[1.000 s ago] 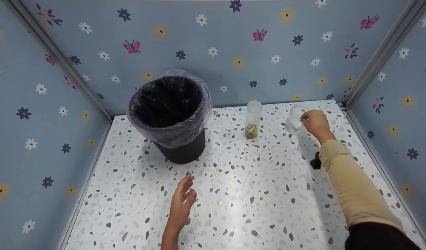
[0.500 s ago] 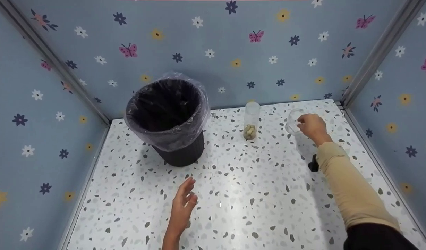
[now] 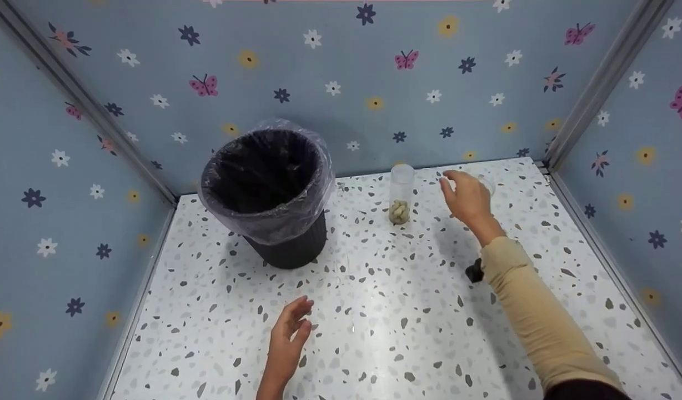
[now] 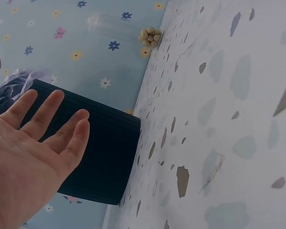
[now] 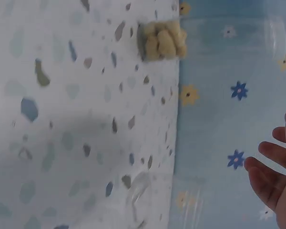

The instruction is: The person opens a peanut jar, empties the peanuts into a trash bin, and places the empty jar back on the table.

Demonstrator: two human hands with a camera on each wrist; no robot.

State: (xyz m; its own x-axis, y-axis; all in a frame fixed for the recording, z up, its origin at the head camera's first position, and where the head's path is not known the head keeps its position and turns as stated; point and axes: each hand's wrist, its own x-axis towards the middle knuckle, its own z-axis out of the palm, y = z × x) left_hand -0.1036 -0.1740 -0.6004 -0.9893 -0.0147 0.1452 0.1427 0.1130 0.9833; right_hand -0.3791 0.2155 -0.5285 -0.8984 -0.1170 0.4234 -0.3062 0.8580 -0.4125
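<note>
Patterned blue panels (image 3: 341, 66) enclosed a speckled white bench (image 3: 396, 333) at the back and on both sides, with grey posts (image 3: 607, 83) at the rear corners. At the left rear stood a black bin (image 3: 288, 250), with a clear liner (image 3: 321, 180) folded over its rim. This bin stood between the left hand (image 3: 286, 336) and the back panel.

To the right of the bin, well apart from it, the clear tube (image 3: 401, 186) stood upright near the back panel, with pale pieces (image 3: 399, 212) in its bottom. A clear container (image 3: 487, 185) was located farther right; the right hand (image 3: 470, 201) partly hid it in the head view.

Right grip: thumb and fingers apart, located between tube and container. Left grip: relaxed, thumb and fingers apart, above the bench in front of the bin.

Compared with half a second earlier, the right hand had moved left toward the tube. Its fingertips, previously together at the clear container, had separated. Bin and tube had kept their places on the bench, and the left hand had remained relaxed in nearly the same position.
</note>
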